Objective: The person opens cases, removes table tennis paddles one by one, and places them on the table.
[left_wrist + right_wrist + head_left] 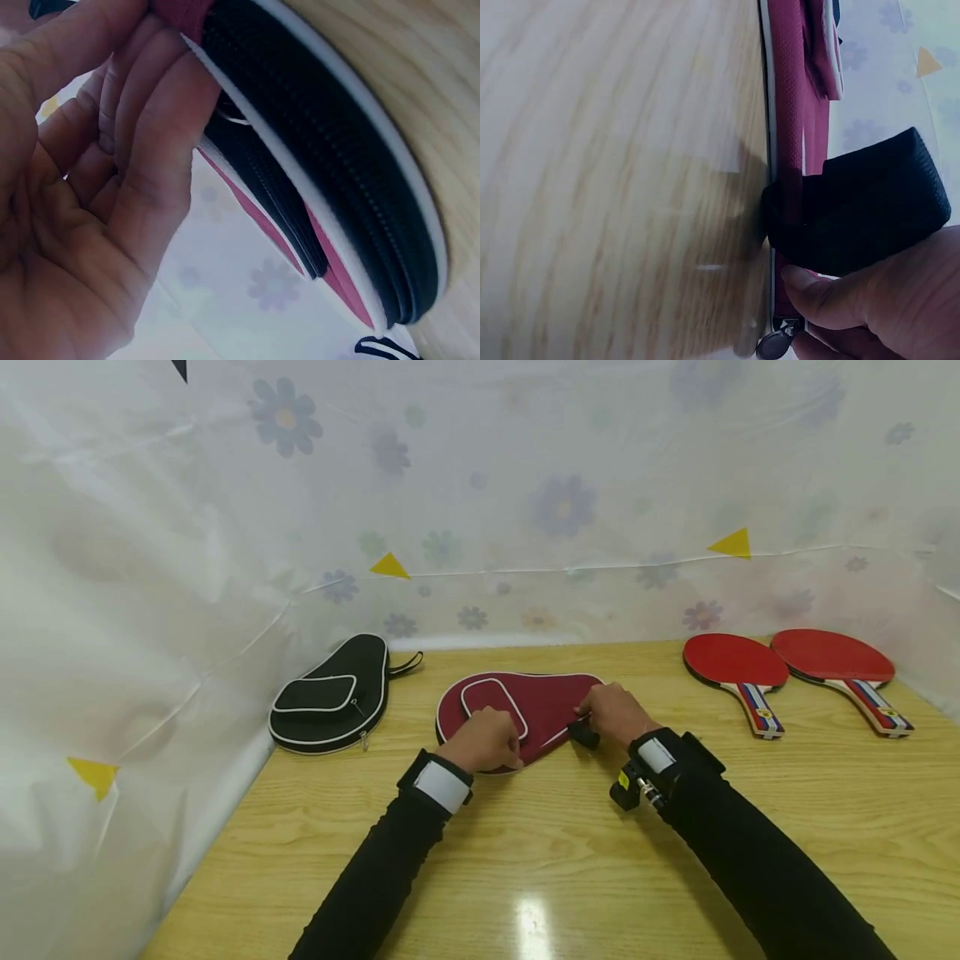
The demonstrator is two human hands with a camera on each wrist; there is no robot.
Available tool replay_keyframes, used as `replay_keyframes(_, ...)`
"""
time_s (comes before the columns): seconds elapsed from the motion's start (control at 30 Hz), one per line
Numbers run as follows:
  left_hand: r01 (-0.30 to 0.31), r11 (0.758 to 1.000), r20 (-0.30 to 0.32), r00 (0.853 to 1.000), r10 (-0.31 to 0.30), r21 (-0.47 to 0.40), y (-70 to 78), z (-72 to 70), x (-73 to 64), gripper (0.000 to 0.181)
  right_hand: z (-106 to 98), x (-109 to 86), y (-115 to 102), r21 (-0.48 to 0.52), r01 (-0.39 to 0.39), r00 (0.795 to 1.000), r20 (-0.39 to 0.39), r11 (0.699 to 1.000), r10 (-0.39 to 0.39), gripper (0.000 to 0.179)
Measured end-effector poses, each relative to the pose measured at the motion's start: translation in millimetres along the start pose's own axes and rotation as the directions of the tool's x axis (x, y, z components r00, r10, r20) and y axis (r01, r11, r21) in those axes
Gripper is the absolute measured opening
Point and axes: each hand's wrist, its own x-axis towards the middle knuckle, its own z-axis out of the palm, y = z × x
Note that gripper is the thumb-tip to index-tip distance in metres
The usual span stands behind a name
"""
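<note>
A maroon table tennis paddle case (553, 697) with white piping lies flat on the table, its narrow end pointing right. My left hand (486, 742) grips its near edge beside the small front pocket (491, 695); in the left wrist view curled fingers (161, 127) pinch the maroon fabric by the black zipper band (322, 150). At the narrow end, my right hand (615, 714) pinches the case's side between thumb and fingers. Close by in the right wrist view are a black strap loop (870, 202) and a metal zipper pull (776, 343). Part of the right fingers is hidden.
A black paddle case (330, 697) with a wrist loop lies at the back left. Two red paddles lie at the back right, one (735, 660) beside the other (832, 656). Flower-patterned sheeting (480, 527) walls the wooden table (465, 877) behind and at the sides.
</note>
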Motion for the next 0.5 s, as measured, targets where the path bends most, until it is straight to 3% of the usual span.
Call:
replay_keyframes(0.17, 0.021, 1.000, -0.005, 1.000, -0.021, 0.010, 3.2, 2.5, 1.4, 0.024, 0, 1.2, 1, 0.002, -0.004, 1.000, -0.004, 1.000, 0.004, 0.017)
replay_keyframes(0.33, 0.045, 0.999, -0.009, 0.999, -0.044, 0.031, 5.9, 3.8, 2.5, 0.024, 0, -1.1, 2, -0.040, 0.055, 0.998, -0.022, 0.998, -0.056, 0.017)
replay_keyframes(0.5, 0.059, 0.998, -0.006, 0.998, -0.059, 0.038, 9.0, 2.4, 3.0, 0.022, 0, -8.0, -12, -0.059, 0.114, 0.993, 0.028, 0.992, -0.113, 0.028)
